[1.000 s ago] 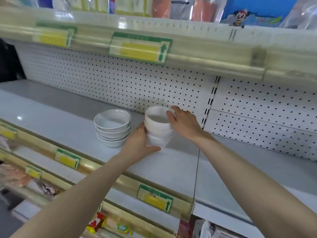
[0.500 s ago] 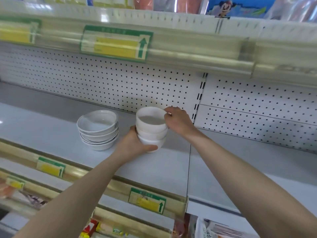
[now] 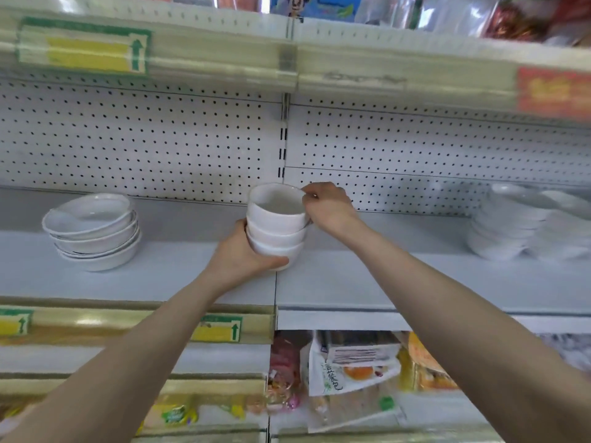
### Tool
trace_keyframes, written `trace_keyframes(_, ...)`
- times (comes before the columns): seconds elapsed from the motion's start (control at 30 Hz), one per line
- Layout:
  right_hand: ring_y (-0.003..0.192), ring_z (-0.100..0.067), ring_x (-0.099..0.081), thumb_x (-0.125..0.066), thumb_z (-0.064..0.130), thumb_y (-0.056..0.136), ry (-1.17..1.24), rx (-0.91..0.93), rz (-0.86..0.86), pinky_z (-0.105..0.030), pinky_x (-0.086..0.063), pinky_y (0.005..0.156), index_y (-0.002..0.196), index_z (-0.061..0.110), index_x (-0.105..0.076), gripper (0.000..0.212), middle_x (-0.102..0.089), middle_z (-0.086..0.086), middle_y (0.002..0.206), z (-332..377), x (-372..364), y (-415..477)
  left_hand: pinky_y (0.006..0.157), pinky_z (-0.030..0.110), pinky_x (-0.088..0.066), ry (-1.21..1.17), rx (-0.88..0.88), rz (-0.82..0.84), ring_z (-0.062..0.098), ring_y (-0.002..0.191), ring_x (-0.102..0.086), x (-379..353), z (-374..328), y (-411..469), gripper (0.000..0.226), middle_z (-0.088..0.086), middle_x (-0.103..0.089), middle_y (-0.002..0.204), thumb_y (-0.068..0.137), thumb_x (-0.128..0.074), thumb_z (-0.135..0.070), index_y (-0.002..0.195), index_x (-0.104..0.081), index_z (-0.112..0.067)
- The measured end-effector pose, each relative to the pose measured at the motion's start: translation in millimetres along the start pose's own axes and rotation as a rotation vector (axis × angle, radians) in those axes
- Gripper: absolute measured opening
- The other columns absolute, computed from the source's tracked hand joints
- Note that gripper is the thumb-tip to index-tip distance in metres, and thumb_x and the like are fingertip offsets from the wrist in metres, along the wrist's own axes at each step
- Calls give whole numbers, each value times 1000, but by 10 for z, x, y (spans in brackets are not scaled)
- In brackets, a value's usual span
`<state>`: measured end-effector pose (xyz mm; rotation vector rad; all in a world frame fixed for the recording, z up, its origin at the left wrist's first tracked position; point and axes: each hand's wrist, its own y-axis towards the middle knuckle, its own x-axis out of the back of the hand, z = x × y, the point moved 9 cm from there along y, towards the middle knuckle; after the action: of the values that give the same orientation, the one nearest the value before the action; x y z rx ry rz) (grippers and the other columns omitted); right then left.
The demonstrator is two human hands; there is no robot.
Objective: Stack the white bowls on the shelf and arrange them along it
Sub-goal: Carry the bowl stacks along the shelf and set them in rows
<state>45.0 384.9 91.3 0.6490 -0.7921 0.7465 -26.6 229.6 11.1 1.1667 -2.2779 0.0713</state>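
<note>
Roughly midway: left hand cups and right hand pinches middle stack; left stack, right stack on shelf; placing remains.

2 bare forearms are all that shows of the person: the left forearm comes in from the near left corner and the right forearm from the near right edge, both smooth, slim and uncovered up to the wrists. The left hand and right hand, farther in, are likewise bare, the right one's knuckles plainly showing.
</note>
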Motion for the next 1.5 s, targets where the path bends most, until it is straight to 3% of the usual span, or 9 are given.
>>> trace_keyframes(0.2, 104, -28, -60, -39, 15, 90, -16, -81, -37, -36, -50, 90, 108, 16, -69, 35, -68, -7, 109, -652, 553, -186, 58, 3, -38, -41, -96, 122, -20, 74, -50, -694, -555, -6, 57, -33, -49, 90, 67, -89, -18, 85, -41, -43)
trace_keyframes(0.37, 82, -21, -64, -41, 14, 88, -110, -131, 3, -25, -47, 67, 81, 18, -66, 27, -69, -1, 80, -1195, 981, -153, 69, 25, -43, -53, -106, 150, 13, 91, -59, -1314, -827, 163, 66, -12, -58, 102, 62, -91, -30, 107, -43, -32)
trace_keyframes(0.43, 65, -16, -55, -41, 11, 87, -188, -157, 29, -24, -35, 53, 60, 17, -50, 29, -59, 4, 62, -1412, 1150, -107, 68, 25, -42, -41, -102, 161, 16, 94, -58, -1563, -918, 242, 73, -9, -58, 106, 60, -91, -37, 112, -41, -28)
trace_keyframes(0.6, 56, -14, -39, -47, 15, 88, -325, -127, 43, -23, -24, 47, 50, 18, -37, 39, -39, 6, 51, -1895, 1523, 22, 65, 20, -42, -48, -102, 213, 12, 92, -57, -2164, -1102, 394, 82, -10, -59, 108, 58, -90, -44, 122, -44, -24)
trace_keyframes(0.73, 75, -24, -50, -50, 22, 90, -440, -80, 34, -28, -37, 60, 59, 21, -51, 31, -50, 1, 66, -2242, 1670, 117, 74, 29, -44, -27, -108, 231, 16, 97, -59, -2547, -1239, 486, 86, -10, -61, 110, 57, -89, -48, 126, -45, -22)
trace_keyframes(0.87, 106, -25, -58, -52, 25, 89, -511, 16, -1, -32, -45, 91, 99, 24, -72, 23, -68, 1, 107, -2447, 1751, 254, 68, 19, -44, -47, -103, 251, 14, 100, -60, -2837, -1307, 574, 85, -12, -62, 110, 57, -90, -46, 126, -46, -23)
trace_keyframes(1.03, 107, -21, -56, -54, 23, 88, -590, 120, -4, -31, -38, 102, 106, 25, -72, 26, -70, 4, 103, -2565, 1852, 371, 67, 11, -40, -66, -85, 253, 12, 99, -56, -3063, -1356, 651, 86, -11, -59, 113, 61, -91, -41, 129, -44, -20)
trace_keyframes(1.33, 92, -15, -53, -57, 25, 87, -561, 199, 40, -38, -36, 103, 105, 25, -71, 23, -66, 7, 98, -2707, 1828, 575, 89, 32, -50, -73, -54, 282, 10, 110, -59, -3190, -1284, 819, 91, -15, -60, 120, 54, -87, -51, 129, -42, -27)
trace_keyframes(1.5, 88, -14, -50, -59, 20, 84, -522, 177, 83, -33, -36, 86, 103, 21, -70, 22, -57, 9, 93, -2739, 1800, 637, 85, 25, -50, -85, -61, 331, 1, 109, -59, -3197, -1271, 847, 87, -19, -60, 121, 59, -90, -45, 129, -41, -29)
